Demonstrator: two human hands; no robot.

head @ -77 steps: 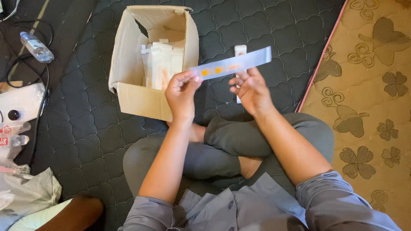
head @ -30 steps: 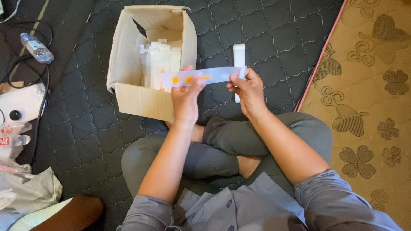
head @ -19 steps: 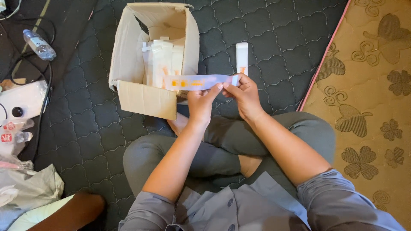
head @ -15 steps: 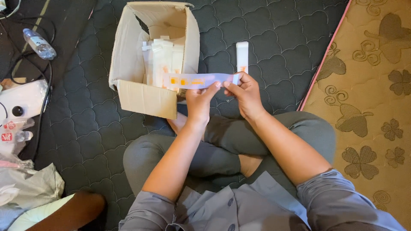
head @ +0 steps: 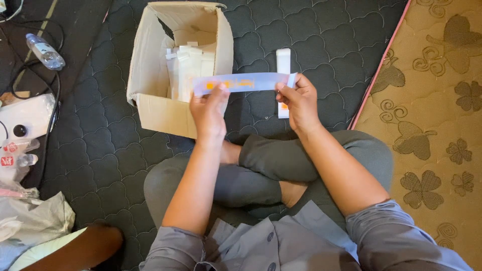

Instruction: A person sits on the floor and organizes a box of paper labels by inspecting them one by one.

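1. The person is sitting cross-legged on a dark quilted mat (head: 311,30) and holding a long, flat white strip (head: 243,82) level between both hands, above the near right corner of an open cardboard box (head: 150,75).
2. The left hand (head: 210,111) is pinching the strip's left end, thumb on top and fingers beneath; the right hand (head: 299,103) is gripping the right end the same way, so both hands are closed on the strip.
3. The strip is showing orange marks on a pale bluish face, too blurred to make out further.
4. The box is standing toward the mat's far edge, its flaps open, with a pack of similar white pieces (head: 191,70) standing upright inside.
5. A second white strip (head: 283,75) is lying on the mat just right of the box, partly hidden behind the right hand.
6. Judging by the grip, the step in hand looks like shaping or folding the strip; the next move would call for both ends staying pinched firmly and kept level.
7. A plastic bottle (head: 45,51) and cables are lying off the mat's far left corner.
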